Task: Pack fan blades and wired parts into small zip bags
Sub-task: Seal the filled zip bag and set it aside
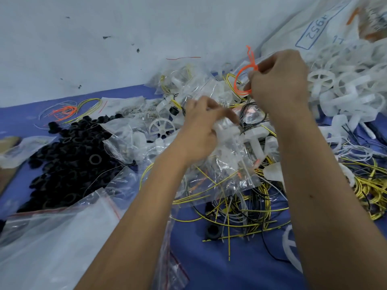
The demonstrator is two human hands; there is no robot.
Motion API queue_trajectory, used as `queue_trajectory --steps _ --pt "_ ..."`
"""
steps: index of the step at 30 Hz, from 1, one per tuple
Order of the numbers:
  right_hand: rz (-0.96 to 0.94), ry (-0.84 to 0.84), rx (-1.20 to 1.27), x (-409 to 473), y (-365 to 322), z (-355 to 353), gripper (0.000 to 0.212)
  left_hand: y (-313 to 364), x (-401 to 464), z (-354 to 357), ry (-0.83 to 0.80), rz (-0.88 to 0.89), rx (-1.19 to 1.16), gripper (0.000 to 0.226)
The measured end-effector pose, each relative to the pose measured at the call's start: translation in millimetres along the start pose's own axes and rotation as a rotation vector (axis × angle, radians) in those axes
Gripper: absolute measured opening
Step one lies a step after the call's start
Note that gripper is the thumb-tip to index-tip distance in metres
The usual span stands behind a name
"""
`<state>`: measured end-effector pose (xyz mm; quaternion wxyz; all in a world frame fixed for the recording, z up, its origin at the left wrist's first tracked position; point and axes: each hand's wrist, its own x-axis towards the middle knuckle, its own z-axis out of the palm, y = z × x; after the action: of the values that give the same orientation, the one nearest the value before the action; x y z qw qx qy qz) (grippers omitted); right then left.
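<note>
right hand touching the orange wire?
Touching. The head view shows the right hand pinching the orange wire where its loop crosses, fingers curled on it with no gap.

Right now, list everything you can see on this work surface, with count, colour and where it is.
black rings: a heap, black, left
fan blades: a heap, white, right
orange wire: one loop, pinched by the right hand
zip bag: one, clear, centre, holds white parts
yellow wires: many, loose, front centre
empty zip bags: a stack, clear, front left
sack: one, white, back right
cloth: blue, underneath
left hand: grips the zip bag
right hand: raised, centre right
</note>
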<state>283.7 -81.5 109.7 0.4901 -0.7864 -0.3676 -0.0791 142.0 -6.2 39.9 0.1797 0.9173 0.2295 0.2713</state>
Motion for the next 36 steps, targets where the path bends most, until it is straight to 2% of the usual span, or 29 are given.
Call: queue_trajectory --steps 2,6,11,14,20,22,26,31,33,35,36 --pt "0.014 0.022 0.058 1.4 -4.7 -1.3 0.023 -0.7 -9.7 0.3 -0.068 0.081 0.039 0.070" --pt "-0.007 -0.093 0.104 -3.3 -14.4 -4.0 0.011 -14.8 -22.0 -18.0 0.064 0.071 -0.063 0.036" --pt "-0.092 -0.468 -0.092 -12.2 -22.0 -11.1 0.009 -31.0 -32.7 -49.5 -0.020 -0.072 -0.296 0.033" --pt "-0.177 -0.650 -0.254 -17.2 -26.5 -10.5 0.009 -32.6 -33.3 -54.8 -0.011 -0.136 -0.400 0.028" --pt "-0.229 -0.886 -0.414 -22.1 -28.3 -7.2 0.009 -39.9 -31.2 -55.3 0.146 -0.162 -0.581 0.024" --pt "-0.250 -0.892 -0.446 -24.9 -30.4 -0.7 0.014 -39.2 -29.7 -53.7 0.163 -0.135 -0.598 0.022" --pt "-0.256 -0.814 -0.263 -27.6 -31.4 10.3 0.017 -32.7 -27.7 -48.8 0.154 -0.092 -0.588 0.021" --pt "-0.251 -1.043 -0.092 -31.7 -24.6 18.3 0.021 -24.8 -27.7 -57.6 0.197 -0.034 -0.610 0.019" --pt "-0.249 -1.122 -0.024 -33.4 -23.1 22.6 0.015 -20.9 -27.3 -60.8 0.190 0.007 -0.630 0.023" --pt "-0.274 -1.132 0.029 -34.6 -22.4 25.8 0.008 -18.8 -27.1 -62.4 0.193 0.028 -0.668 0.025" --pt "-0.291 -1.135 0.058 -35.6 -22.7 26.8 0.011 -18.9 -26.9 -63.0 0.197 0.032 -0.682 0.023"
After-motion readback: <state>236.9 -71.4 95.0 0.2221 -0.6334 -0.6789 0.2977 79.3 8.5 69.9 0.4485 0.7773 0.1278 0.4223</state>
